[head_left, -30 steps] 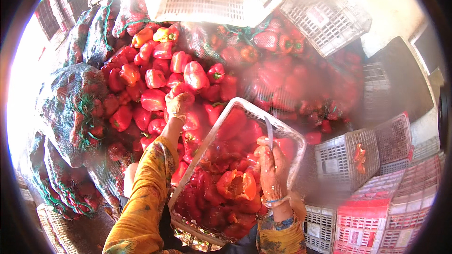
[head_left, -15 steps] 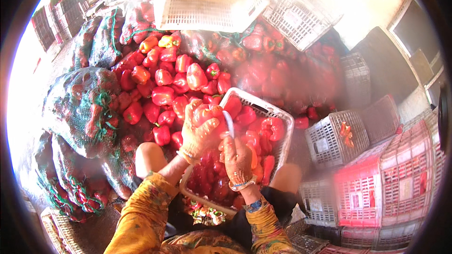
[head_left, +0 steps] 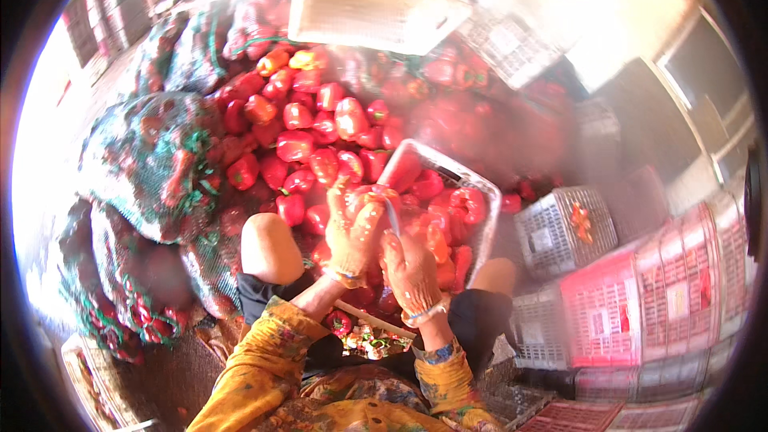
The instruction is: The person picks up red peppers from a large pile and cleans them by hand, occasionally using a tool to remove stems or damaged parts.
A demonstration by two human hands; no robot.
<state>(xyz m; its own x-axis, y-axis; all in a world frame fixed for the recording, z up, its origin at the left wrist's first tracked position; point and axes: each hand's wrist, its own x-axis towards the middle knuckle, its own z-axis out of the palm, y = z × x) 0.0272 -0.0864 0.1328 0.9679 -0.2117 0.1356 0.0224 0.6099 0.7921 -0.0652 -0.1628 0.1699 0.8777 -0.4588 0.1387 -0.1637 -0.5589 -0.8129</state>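
Observation:
My left hand (head_left: 354, 236) is wrapped round a red bell pepper (head_left: 373, 193), held above the near left part of a white plastic crate (head_left: 456, 166). In my right hand (head_left: 412, 272) is a small knife (head_left: 393, 218); its pale curved blade points up and lies against the pepper's right side. Glare and smear hide whether the blade has entered the flesh. Inside the crate lie several red peppers (head_left: 468, 204), some seemingly cut. Beyond my left hand spreads a heap of whole red peppers (head_left: 296, 146), with a few orange ones at its far end.
Green mesh sacks of peppers (head_left: 148, 168) are stacked at the left. An upturned-looking white crate (head_left: 376, 8) stands at the back. Grey and red crates (head_left: 600, 312) crowd the right side. Cut scraps (head_left: 372, 342) lie between my knees, below the crate.
The view has shifted a little, and both hands sit slightly further right and lower in it. The pepper and knife stay together. More of the scraps near me shows.

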